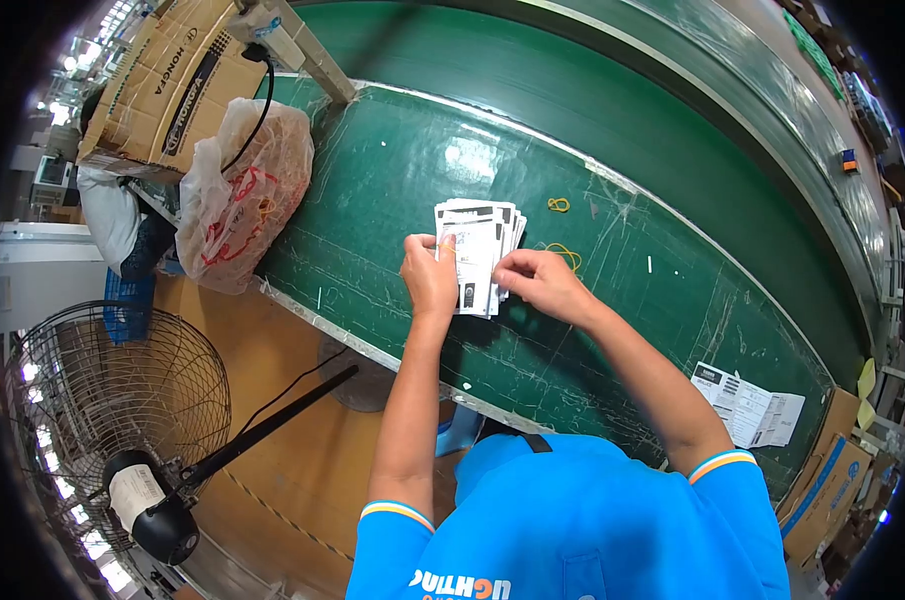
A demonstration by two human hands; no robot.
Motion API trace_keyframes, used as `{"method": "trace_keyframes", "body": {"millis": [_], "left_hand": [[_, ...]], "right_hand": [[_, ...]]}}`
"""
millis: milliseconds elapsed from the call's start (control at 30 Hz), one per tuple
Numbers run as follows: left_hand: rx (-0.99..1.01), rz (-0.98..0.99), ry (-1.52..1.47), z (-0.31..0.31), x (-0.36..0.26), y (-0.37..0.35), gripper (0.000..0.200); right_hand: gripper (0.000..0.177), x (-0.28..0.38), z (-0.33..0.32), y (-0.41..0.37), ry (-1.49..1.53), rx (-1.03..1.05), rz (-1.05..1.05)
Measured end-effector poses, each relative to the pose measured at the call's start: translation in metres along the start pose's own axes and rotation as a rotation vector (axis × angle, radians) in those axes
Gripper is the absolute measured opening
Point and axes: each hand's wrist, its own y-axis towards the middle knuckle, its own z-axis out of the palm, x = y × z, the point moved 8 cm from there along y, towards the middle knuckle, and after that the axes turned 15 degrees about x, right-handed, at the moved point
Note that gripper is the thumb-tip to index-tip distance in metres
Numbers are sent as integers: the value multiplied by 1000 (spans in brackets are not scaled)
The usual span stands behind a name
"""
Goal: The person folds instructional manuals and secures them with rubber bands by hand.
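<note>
A stack of printed leaflets [478, 248], white with black print, is slightly fanned above the green table. My left hand [432, 275] grips its left side, thumb lying over the top sheet. At the right edge of the stack, my right hand [545, 284] has thumb and forefinger pinched together on the sheets' border; how many sheets are between them is hidden. Just beyond that hand lies a yellow rubber band [565, 253], partly covered by it. Another yellow rubber band [559, 204] rests farther back on the table.
Unfolded printed sheets [748, 405] lie at the table's right. A plastic bag [248, 195] hangs over the left end beside a metal post [308, 50] and a cardboard box [163, 90]. A fan [123, 400] stands left. Behind runs a green conveyor belt [593, 100].
</note>
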Motion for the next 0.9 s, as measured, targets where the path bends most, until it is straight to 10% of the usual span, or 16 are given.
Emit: {"method": "trace_keyframes", "body": {"millis": [367,533,600,900], "left_hand": [[84,-22,-316,15,29,12,43],[505,-50,-580,33,1,9,40],[740,-253,-875,44,3,-5,39],[490,694,-378,38,-99,-94,41]], "right_hand": [[48,-23,-16,-2,-166,-361,99],[54,-31,-25,-4,-8,-456,180],[60,-39,-8,5,110,-85,70],[100,39,-44,-140,-171,-389,-289]]}}
